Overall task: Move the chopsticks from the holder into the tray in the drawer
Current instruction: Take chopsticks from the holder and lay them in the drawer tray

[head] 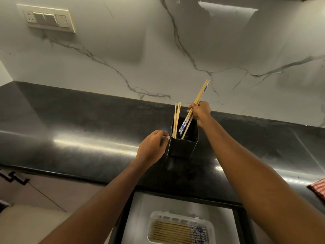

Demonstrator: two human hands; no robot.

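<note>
A black holder (181, 147) stands on the dark countertop (79, 131). My left hand (152, 148) grips its left side. My right hand (200, 111) is closed around a tilted bundle of chopsticks (199, 97), wooden with blue-and-white patterned ends, whose lower ends are still inside the holder. A few plain wooden chopsticks (176, 118) stand upright in the holder's left part. Below, in the open drawer (140, 208), a clear plastic tray (181, 228) holds several chopsticks lying flat.
A marble backsplash (158, 50) rises behind the counter, with a switch panel (47, 19) at upper left. A red checked cloth (318, 188) lies at the counter's right edge. Cabinet fronts (35, 196) are at lower left.
</note>
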